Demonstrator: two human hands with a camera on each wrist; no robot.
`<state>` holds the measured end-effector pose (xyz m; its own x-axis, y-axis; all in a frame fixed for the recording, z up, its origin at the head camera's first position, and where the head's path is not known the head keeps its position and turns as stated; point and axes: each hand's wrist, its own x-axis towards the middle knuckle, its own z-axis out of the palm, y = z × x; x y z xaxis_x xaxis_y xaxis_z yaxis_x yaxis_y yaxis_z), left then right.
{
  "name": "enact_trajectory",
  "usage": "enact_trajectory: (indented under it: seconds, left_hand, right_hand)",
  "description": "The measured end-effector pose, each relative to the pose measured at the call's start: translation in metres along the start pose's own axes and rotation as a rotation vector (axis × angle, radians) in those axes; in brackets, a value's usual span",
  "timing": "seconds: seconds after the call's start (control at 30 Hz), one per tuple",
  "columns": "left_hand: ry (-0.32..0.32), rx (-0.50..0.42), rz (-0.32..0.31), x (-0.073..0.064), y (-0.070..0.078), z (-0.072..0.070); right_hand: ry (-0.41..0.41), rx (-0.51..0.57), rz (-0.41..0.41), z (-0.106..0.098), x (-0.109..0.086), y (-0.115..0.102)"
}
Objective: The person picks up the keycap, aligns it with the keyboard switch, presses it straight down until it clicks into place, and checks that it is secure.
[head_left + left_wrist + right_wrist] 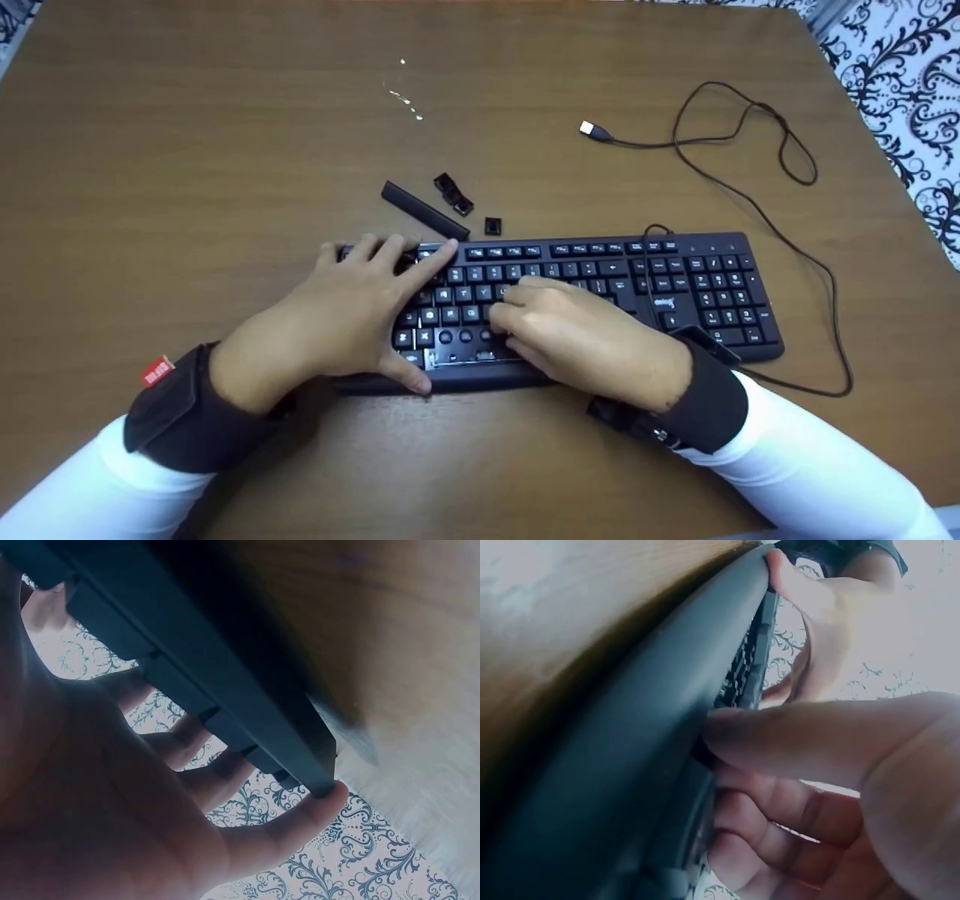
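Two hands on a black keyboard

The keyboard lies beneath both hands on a wooden table. The left hand, spread wide, spans its left end, thumb on the near edge. The right hand has bent fingers among the keys; whether they pinch anything is hidden. Just beyond the left index fingertip lie a long black bar and small loose keys. A cable loops beyond the right hand.

On the black keyboard, white legends mark the T key, the Y key beside it and, lower down, the X key. The pale logo beside the number pad and the lettering on the wristband's red tag are too blurred to read.
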<state>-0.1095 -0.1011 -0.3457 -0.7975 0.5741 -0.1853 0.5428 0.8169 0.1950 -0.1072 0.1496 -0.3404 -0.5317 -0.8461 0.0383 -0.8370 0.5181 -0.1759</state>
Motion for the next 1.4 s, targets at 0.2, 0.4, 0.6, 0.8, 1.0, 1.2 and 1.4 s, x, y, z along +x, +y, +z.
enact_trajectory:
  seconds: [0.2,0.4,0.6,0.8,1.0,1.2,1.4]
  left_hand:
    - [-0.012,-0.007,0.007,0.001,0.0,-0.001]
    - [-0.014,0.004,-0.006,-0.001,-0.001,-0.002]
    - [-0.014,0.004,-0.006,-0.002,-0.001,-0.001]
    - [0.0,0.014,-0.002,-0.002,-0.002,0.001]
    - [0.009,0.008,-0.001,-0.001,-0.001,0.0]
    - [0.003,0.008,-0.004,-0.001,0.0,-0.001]
    - [0.006,0.008,-0.001,-0.001,0.001,-0.003]
  right_hand:
    - [0.054,0.033,-0.046,-0.008,-0.004,0.004]
    - [0.158,0.095,0.022,-0.018,0.002,0.014]
    - [0.141,0.087,0.162,-0.032,0.021,0.04]
    - [0.026,0.094,0.207,-0.033,0.047,0.055]
    - [-0.071,0.062,0.206,-0.038,0.069,0.054]
    - [-0.127,0.025,0.226,-0.036,0.087,0.058]
    - [-0.15,0.006,0.247,-0.033,0.089,0.063]
